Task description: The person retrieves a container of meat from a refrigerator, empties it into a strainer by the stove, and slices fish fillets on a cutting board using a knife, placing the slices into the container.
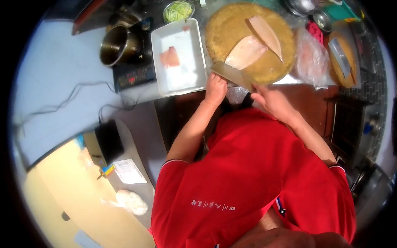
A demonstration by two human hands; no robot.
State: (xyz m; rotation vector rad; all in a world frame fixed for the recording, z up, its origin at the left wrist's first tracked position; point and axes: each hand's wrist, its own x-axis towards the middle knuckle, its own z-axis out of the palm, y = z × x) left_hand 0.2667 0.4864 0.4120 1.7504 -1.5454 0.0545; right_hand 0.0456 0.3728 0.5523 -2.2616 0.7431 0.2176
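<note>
My right hand [273,102] is closed around the handle end of a cleaver [234,75], just off the near edge of a round wooden chopping board [281,33]. Curled fingers of my left hand [216,88] meet the far end of the blade; their tips are partly hidden. Two pale fish fillets lie on the board: one fillet [247,51] close to the blade, the other fillet [266,35] slanting to its right. Left of the board, a white tray [158,62] holds a pink piece of flesh [170,57] and a smaller scrap.
A bowl of shredded greens [178,11] stands behind the tray. A metal pot [113,45] and an induction cooker [133,76] are at left. Right of the board lie a plastic bag of pale pink contents [312,62] and another cleaver [340,57] on a smaller board [351,53].
</note>
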